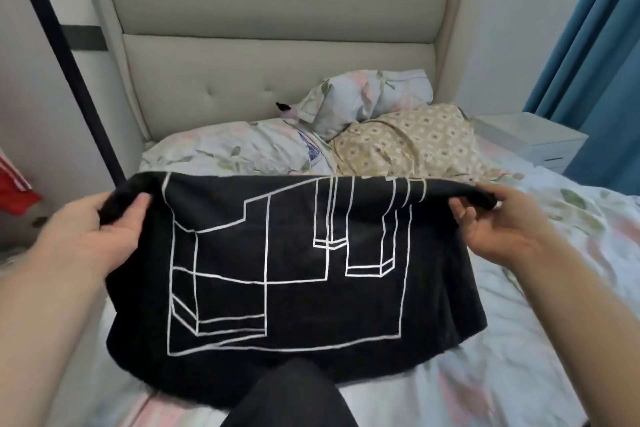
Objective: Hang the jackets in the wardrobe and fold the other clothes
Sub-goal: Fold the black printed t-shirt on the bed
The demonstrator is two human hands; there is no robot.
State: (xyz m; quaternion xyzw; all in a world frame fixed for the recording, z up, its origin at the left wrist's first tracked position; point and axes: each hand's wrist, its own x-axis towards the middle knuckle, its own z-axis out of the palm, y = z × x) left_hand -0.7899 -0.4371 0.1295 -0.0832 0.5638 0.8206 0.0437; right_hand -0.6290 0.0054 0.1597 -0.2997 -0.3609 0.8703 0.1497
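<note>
— Where are the arms?
— Both bare forearms reach forward from the lower corners, spread wide apart.
— And the hands?
— The left hand (93,232) pinches the upper left corner of the black shirt (294,288), thumb on the near side. The right hand (498,229) grips the upper right corner, fingers (464,215) curled under the edge. Both are level.

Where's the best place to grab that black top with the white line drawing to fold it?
Probably the two ends of its upper edge, one from each side. The black fabric top with white line print hangs wide and limp, so gripping both corners, as the left hand and right hand do, keeps it spread flat.
</note>
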